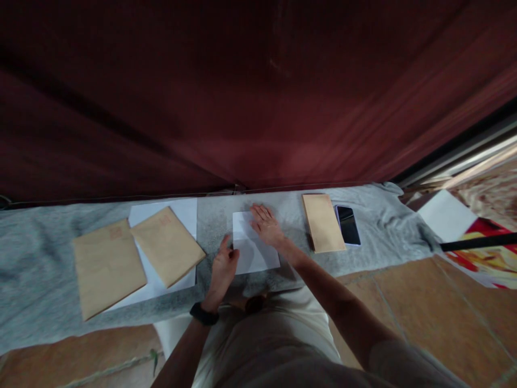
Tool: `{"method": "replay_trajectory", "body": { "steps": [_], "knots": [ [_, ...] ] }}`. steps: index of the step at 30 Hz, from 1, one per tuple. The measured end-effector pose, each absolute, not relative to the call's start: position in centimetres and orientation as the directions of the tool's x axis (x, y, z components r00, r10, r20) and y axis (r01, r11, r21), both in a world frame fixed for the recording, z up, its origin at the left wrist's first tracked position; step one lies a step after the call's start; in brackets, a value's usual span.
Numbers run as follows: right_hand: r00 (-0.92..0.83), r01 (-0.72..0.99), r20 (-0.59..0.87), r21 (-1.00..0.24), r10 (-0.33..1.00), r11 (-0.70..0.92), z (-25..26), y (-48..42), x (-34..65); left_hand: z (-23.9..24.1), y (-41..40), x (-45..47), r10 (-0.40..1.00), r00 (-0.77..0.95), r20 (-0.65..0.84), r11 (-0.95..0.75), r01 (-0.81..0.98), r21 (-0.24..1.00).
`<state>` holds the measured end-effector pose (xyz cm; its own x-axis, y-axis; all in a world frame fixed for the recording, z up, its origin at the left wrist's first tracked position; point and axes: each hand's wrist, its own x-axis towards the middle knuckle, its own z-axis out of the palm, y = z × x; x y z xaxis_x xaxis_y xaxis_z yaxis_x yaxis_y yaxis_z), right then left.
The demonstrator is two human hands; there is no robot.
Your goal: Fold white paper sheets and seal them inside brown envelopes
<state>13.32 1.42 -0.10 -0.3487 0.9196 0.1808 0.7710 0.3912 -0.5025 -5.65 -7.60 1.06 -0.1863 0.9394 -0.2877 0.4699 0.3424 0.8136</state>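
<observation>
A white sheet of paper [255,254], seemingly folded to a smaller size, lies on the grey cloth in front of me. My right hand [266,225] rests flat on its upper right part, fingers stretched out, holding nothing. At the sheet's left edge is my left hand [224,265], thumb and index finger apart, the thumb at or just over the edge; its other fingers are partly hidden. Left of that hand, two brown envelopes or packets, one farther left [108,267] and one nearer [168,246], lie over larger white paper [186,218].
To the right lie a stack of narrow brown envelopes [324,223] and a dark-screened phone [348,225]. A grey cloth [379,226] covers the long narrow surface. Behind it rises a dark red panel [258,108]. A colourful printed sheet [484,253] lies at the far right, near the tiled floor [424,302].
</observation>
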Motion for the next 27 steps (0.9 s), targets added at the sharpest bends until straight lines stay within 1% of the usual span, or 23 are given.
{"method": "replay_trajectory", "body": {
  "steps": [2, 4, 5, 7, 9, 11, 12, 13, 14, 15, 17, 19, 20, 22, 24, 27],
  "knots": [
    [-0.388, 0.710, 0.187, -0.563, 0.902, 0.423, 0.8, -2.1, 13.2, 1.1, -7.6, -5.9, 0.922, -0.187, -0.339, 0.377, 0.229, 0.897],
    [-0.502, 0.620, 0.197, -0.596, 0.842, 0.509, 1.8, -5.8, 13.4, 1.6, -7.7, -6.1, 0.902, -0.222, -0.370, 0.382, 0.008, 0.924],
    [-0.559, 0.581, 0.201, -0.597, 0.804, 0.553, 2.4, -7.5, 13.6, 2.1, -7.7, -6.0, 0.894, -0.240, -0.377, 0.372, -0.068, 0.926],
    [-0.625, 0.534, 0.211, -0.587, 0.752, 0.609, 3.4, -9.9, 13.9, 3.6, -7.6, -5.8, 0.893, -0.234, -0.385, 0.358, -0.148, 0.922],
    [-0.572, 0.550, 0.209, -0.619, 0.793, 0.560, 4.4, -10.9, 14.2, 5.4, -7.4, -5.3, 0.907, -0.189, -0.376, 0.346, -0.175, 0.922],
    [-0.425, 0.532, 0.195, -0.736, 0.884, 0.419, 5.4, -10.6, 14.3, 6.9, -7.1, -4.8, 0.930, -0.163, -0.331, 0.300, -0.186, 0.936],
    [-0.316, 0.479, 0.178, -0.818, 0.932, 0.318, 5.9, -10.2, 14.2, 7.4, -7.0, -4.6, 0.938, -0.180, -0.295, 0.260, -0.196, 0.946],
    [-0.193, 0.383, 0.149, -0.899, 0.970, 0.214, 6.4, -9.6, 14.1, 7.7, -6.9, -4.5, 0.940, -0.222, -0.259, 0.214, -0.206, 0.955],
    [-0.068, 0.247, 0.106, -0.961, 0.992, 0.120, 6.8, -9.1, 13.9, 7.8, -6.7, -4.4, 0.932, -0.274, -0.239, 0.183, -0.214, 0.959],
    [0.044, 0.092, 0.049, -0.995, 0.998, 0.045, 7.2, -8.7, 13.7, 7.7, -6.5, -4.4, 0.915, -0.321, -0.243, 0.177, -0.219, 0.959],
    [0.181, -0.192, -0.083, -0.980, 0.980, -0.048, 7.5, -8.1, 13.2, 7.0, -6.2, -4.3, 0.887, -0.354, -0.297, 0.225, -0.230, 0.947],
    [0.220, -0.361, -0.211, -0.925, 0.952, -0.121, 7.1, -8.0, 12.9, 6.1, -5.7, -4.2, 0.892, -0.257, -0.371, 0.309, -0.252, 0.917],
    [0.224, -0.401, -0.264, -0.902, 0.938, -0.158, 6.6, -8.1, 12.8, 5.7, -5.5, -4.1, 0.900, -0.197, -0.389, 0.337, -0.250, 0.908],
    [0.238, -0.415, -0.335, -0.884, 0.911, -0.216, 5.2, -8.5, 13.0, 4.9, -5.1, -3.9, 0.907, -0.137, -0.398, 0.365, -0.213, 0.906],
    [0.267, -0.378, -0.358, -0.893, 0.895, -0.245, 3.5, -8.8, 13.6, 4.2, -5.0, -3.8, 0.906, -0.158, -0.392, 0.371, -0.149, 0.917],
    [0.311, -0.286, -0.335, -0.925, 0.889, -0.249, 1.6, -8.3, 15.2, 2.9, -5.6, -4.0, 0.911, -0.215, -0.353, 0.353, -0.039, 0.935]
  ]
}}
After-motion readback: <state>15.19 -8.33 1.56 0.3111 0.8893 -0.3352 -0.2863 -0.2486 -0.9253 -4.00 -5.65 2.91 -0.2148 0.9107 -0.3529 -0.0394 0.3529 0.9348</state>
